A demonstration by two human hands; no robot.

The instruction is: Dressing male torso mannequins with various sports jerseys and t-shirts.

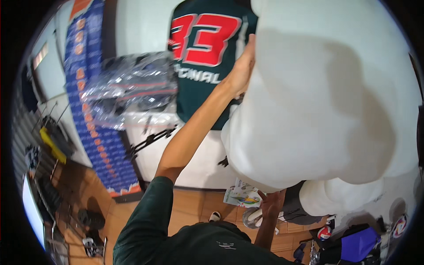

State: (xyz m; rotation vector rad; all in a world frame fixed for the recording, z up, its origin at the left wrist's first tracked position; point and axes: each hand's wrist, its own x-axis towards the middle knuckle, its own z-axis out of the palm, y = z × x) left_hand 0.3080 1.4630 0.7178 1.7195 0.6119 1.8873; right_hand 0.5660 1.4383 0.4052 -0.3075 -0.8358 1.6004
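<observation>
A large white mannequin torso form (pixel 298 116), smooth and rounded, fills the middle and right of the view, very close to the camera. My left hand (pixel 243 71) grips its left side, the fingertips partly hidden against it. Under its lower edge, my right hand (pixel 273 203) holds it from below, with part of the fingers out of sight. Behind my left hand hangs a dark green sleeveless jersey (pixel 202 94) with a big red number and white lettering.
Clear plastic zip bags (pixel 142 89) with dark contents hang left of the jersey, above a black metal bracket (pixel 152 140). A blue banner (pixel 89 99) runs down the wall. A second white form (pixel 341 198), a ball (pixel 324 233) and a purple item (pixel 361 241) are at lower right.
</observation>
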